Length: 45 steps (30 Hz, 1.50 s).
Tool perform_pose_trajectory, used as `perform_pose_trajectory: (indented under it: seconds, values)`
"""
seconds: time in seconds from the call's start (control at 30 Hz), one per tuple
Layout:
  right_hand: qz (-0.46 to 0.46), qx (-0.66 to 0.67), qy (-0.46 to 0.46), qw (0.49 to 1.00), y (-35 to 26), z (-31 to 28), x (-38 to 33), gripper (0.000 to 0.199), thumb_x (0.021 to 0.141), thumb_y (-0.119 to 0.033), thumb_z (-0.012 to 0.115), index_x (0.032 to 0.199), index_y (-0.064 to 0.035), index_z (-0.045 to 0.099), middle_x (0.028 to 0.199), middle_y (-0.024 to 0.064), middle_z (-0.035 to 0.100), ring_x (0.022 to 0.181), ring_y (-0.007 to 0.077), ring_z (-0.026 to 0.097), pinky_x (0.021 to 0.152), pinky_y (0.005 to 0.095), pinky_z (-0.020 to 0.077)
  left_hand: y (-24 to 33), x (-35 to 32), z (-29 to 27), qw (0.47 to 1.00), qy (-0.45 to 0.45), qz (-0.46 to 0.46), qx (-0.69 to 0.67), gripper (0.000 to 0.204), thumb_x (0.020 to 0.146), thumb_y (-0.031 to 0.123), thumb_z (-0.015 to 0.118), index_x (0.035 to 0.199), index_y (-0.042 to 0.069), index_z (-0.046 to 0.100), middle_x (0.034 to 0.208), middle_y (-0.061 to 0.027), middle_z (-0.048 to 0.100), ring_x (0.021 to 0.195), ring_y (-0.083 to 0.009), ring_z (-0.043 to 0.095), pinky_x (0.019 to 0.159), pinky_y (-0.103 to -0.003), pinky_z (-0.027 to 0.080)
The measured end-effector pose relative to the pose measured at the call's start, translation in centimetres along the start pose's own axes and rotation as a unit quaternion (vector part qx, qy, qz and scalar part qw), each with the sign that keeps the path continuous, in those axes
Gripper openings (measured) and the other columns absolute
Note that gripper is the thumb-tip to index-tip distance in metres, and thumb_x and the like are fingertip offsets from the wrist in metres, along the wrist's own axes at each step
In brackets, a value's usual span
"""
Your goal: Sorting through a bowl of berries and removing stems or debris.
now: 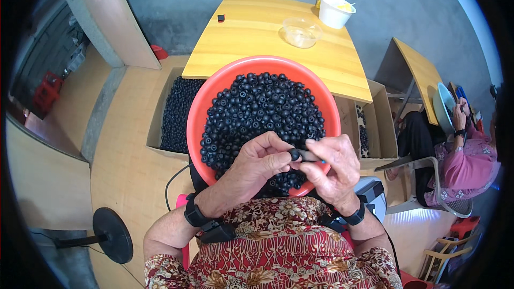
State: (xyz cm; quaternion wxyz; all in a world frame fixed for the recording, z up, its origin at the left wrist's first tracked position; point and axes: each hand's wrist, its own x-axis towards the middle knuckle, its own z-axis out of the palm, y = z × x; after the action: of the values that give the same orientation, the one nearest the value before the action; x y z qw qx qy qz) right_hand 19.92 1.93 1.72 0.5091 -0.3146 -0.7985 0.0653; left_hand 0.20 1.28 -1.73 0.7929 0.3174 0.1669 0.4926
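Hands and a small round piece above a filled basin, seen from the head. A yellow table [241,27] is placed beyond the grip, farthest from the person's body. Nearer, a round red basin [332,112] is set largely beyond and beneath the grip, its near rim passing under the right hand. An open cardboard box [156,128] is located on the floor, to the left of the grip and beyond it. The left hand [256,163] and the right hand [337,171] are brought together over the near part of the basin, fingertips just beside one another. Loose black pieces [262,101], many with a visible hole, are heaped in the basin, just beyond and below the grip. A slender dark item [310,156] is pinched between thumb and fingers of the right hand; its long axis is directed roughly crosswise, its left end toward the other hand. Its exact kind cannot be told. A single black ball [294,154] is held at the tips of the left thumb and forefinger, the nearer hand. The ball is situated directly at the item's left end; whether contact is made cannot be resolved.
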Motion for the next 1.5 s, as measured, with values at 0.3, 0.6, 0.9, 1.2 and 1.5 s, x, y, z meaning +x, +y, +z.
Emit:
perform_pose_trajectory:
  seconds: [0.3, 0.6, 0.9, 1.2, 1.5]
  values:
    - [-0.069, -0.010, -0.022, 0.997, 0.6, 0.6, -0.7, 0.042, 0.063, 0.000, 0.080, 0.104, -0.0030, 0.074, 0.087, 0.0063, 0.063, 0.072, 0.0222, 0.059, 0.061, 0.0332, 0.0475, -0.3, 0.1, 0.1, 1.000, 0.021, -0.016, -0.004, 0.008, 0.095, 0.007, 0.067, 0.103, 0.007, 0.065, 0.104, -0.0049, 0.070, 0.101, -0.0139, 0.066, 0.092, -0.032, 0.053]
    - [-0.080, -0.036, -0.046, 0.995, 0.5, 0.7, -0.7, 0.041, 0.063, -0.001, 0.080, 0.103, -0.0049, 0.072, 0.089, 0.0067, 0.063, 0.072, 0.0228, 0.058, 0.060, 0.0334, 0.0469, -0.5, 0.0, 0.0, 0.999, 0.044, -0.018, -0.015, 0.008, 0.094, 0.010, 0.068, 0.101, 0.009, 0.065, 0.100, -0.0022, 0.070, 0.097, -0.0120, 0.067, 0.089, -0.031, 0.053]
    - [-0.079, -0.024, -0.037, 0.996, 1.0, 0.8, -1.1, 0.036, 0.063, -0.002, 0.079, 0.099, -0.0058, 0.072, 0.085, 0.0071, 0.063, 0.071, 0.0232, 0.058, 0.060, 0.0339, 0.0461, -0.8, 0.0, -0.6, 0.999, 0.030, -0.025, -0.004, 0.009, 0.095, 0.015, 0.068, 0.102, 0.010, 0.064, 0.099, -0.0020, 0.069, 0.094, -0.0117, 0.067, 0.088, -0.031, 0.053]
    - [-0.064, -0.032, -0.036, 0.997, 0.8, 1.3, -1.0, 0.030, 0.067, 0.002, 0.078, 0.096, -0.0053, 0.072, 0.084, 0.0066, 0.063, 0.071, 0.0230, 0.059, 0.060, 0.0341, 0.0466, -0.4, -0.2, -0.2, 0.998, 0.065, -0.022, 0.017, 0.007, 0.096, 0.010, 0.065, 0.102, 0.007, 0.063, 0.099, -0.0062, 0.070, 0.093, -0.0145, 0.068, 0.088, -0.032, 0.054]
    - [-0.025, -0.039, -0.033, 0.998, 0.7, 0.3, -1.0, 0.032, 0.063, 0.005, 0.075, 0.092, -0.0043, 0.070, 0.082, 0.0083, 0.066, 0.072, 0.0257, 0.060, 0.063, 0.0364, 0.0479, 13.0, -0.6, -2.8, 0.840, 0.258, 0.338, 0.336, 0.016, 0.092, 0.005, 0.068, 0.106, 0.002, 0.061, 0.097, -0.0095, 0.071, 0.090, -0.0162, 0.068, 0.087, -0.030, 0.053]
